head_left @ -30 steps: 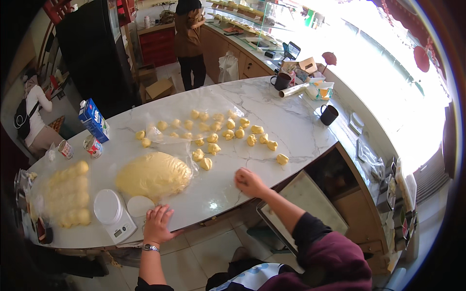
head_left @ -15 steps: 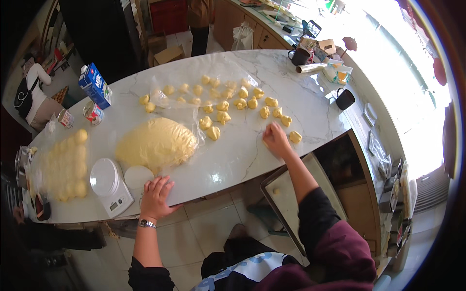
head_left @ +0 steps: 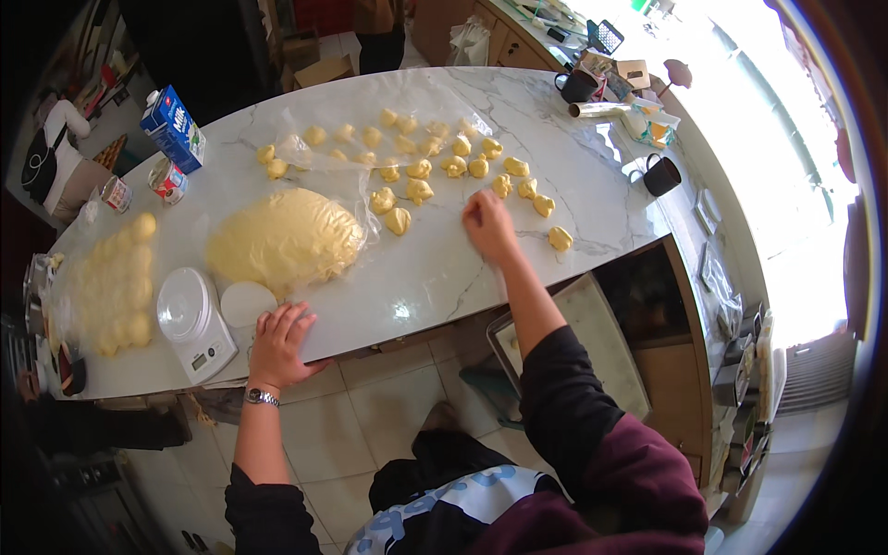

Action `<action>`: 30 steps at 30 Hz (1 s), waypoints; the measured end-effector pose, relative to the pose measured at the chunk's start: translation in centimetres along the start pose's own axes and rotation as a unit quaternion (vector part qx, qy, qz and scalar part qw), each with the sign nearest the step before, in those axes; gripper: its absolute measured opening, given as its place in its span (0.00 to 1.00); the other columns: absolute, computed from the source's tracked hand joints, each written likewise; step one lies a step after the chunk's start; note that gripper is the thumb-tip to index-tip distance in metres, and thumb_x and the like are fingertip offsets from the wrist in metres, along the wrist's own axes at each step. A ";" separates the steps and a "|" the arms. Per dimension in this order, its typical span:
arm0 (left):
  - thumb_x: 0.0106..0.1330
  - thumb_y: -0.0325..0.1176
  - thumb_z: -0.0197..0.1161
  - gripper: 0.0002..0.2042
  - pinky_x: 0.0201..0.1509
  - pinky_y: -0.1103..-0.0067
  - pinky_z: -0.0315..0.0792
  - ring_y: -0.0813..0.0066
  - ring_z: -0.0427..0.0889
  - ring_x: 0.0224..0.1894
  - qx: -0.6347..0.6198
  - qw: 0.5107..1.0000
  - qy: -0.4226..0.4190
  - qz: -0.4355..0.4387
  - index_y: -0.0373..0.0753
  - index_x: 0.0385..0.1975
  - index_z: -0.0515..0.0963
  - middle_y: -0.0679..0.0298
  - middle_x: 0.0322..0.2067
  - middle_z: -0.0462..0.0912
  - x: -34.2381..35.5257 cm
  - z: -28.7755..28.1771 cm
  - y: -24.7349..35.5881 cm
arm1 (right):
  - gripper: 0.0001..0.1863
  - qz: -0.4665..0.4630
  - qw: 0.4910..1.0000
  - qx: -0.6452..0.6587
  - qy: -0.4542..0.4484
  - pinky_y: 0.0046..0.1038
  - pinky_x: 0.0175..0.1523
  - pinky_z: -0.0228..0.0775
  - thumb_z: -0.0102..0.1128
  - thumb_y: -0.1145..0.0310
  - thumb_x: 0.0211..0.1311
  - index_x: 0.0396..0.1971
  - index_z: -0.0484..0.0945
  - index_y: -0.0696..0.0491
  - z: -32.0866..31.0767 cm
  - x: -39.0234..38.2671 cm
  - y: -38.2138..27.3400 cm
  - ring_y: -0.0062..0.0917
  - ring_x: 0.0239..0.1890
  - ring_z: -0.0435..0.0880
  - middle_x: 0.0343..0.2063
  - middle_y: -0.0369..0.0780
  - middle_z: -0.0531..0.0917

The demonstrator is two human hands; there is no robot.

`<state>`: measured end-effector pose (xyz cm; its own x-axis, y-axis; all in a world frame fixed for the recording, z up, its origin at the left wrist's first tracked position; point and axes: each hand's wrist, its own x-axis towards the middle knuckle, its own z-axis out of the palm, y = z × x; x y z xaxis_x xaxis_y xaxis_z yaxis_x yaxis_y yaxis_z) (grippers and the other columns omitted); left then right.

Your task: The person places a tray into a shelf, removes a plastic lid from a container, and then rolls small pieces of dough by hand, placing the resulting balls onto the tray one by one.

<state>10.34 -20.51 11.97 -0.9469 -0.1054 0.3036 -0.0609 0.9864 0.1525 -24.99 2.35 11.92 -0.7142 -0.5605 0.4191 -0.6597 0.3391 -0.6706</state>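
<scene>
My right hand (head_left: 487, 225) is curled down over the marble-patterned table (head_left: 416, 277), its fingers closed round a piece of dough that the hand almost wholly hides. Small yellow dough lumps (head_left: 419, 191) lie in loose rows beyond and beside it, several of them under clear plastic sheeting (head_left: 324, 153). My left hand (head_left: 280, 347), with a watch at the wrist, rests with fingers apart at the table's near edge. Just beyond it are a white round disc (head_left: 248, 303) and a white kitchen scale (head_left: 196, 326). A big mound of yellow dough (head_left: 287, 239) sits behind these, covered by plastic.
Rows of smoother dough balls (head_left: 118, 282) lie under plastic at the left. A blue milk carton (head_left: 174, 131) and two cans (head_left: 167, 180) stand at the far left. Dark mugs (head_left: 659, 176) are at the right. Below the near edge is a metal baking tray (head_left: 601, 351).
My right hand has shifted left and slightly away across the table, still curled. My left hand stays at the edge. The whole view has shifted a little.
</scene>
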 end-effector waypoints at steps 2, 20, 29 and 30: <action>0.38 0.56 0.75 0.37 0.61 0.62 0.59 0.63 0.67 0.59 0.012 1.000 -0.011 -0.013 0.46 0.49 0.72 0.65 0.57 0.69 -0.9 -0.7 -0.6 | 0.11 0.000 0.997 0.037 -0.070 0.34 0.44 0.70 0.57 0.78 0.49 0.35 0.71 0.54 0.4 -3.1 -3.1 0.40 0.39 0.76 0.32 0.44 0.77; 0.39 0.56 0.74 0.35 0.60 0.63 0.60 0.62 0.68 0.59 -0.005 1.000 -0.002 -0.011 0.46 0.49 0.72 0.64 0.56 0.70 -1.0 -0.7 -0.9 | 0.12 0.021 0.991 0.080 -0.105 0.26 0.39 0.68 0.62 0.78 0.49 0.31 0.69 0.52 -3.4 -5.7 -0.6 0.26 0.32 0.76 0.26 0.37 0.76; 0.39 0.53 0.74 0.36 0.61 0.61 0.59 0.61 0.66 0.59 -0.023 0.999 -0.026 -0.022 0.46 0.50 0.71 0.63 0.57 0.69 -0.8 -0.7 -1.1 | 0.10 0.091 0.993 0.033 -0.061 0.28 0.37 0.69 0.59 0.77 0.50 0.32 0.70 0.53 0.8 -3.4 -4.1 0.30 0.29 0.76 0.30 0.40 0.77; 0.40 0.52 0.74 0.36 0.60 0.60 0.59 0.60 0.66 0.59 -0.030 0.999 -0.039 -0.021 0.45 0.51 0.70 0.63 0.57 0.69 -0.7 -0.9 -1.0 | 0.09 0.068 0.995 0.039 -0.058 0.28 0.38 0.70 0.59 0.77 0.50 0.32 0.70 0.53 -0.4 -5.0 -3.1 0.30 0.30 0.76 0.30 0.40 0.77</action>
<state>11.37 -21.56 12.47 -0.9659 -0.1341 0.2215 -0.0846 0.9719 0.2195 -19.46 4.43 12.13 -0.7610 -0.5982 0.2508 -0.5356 0.3614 -0.7632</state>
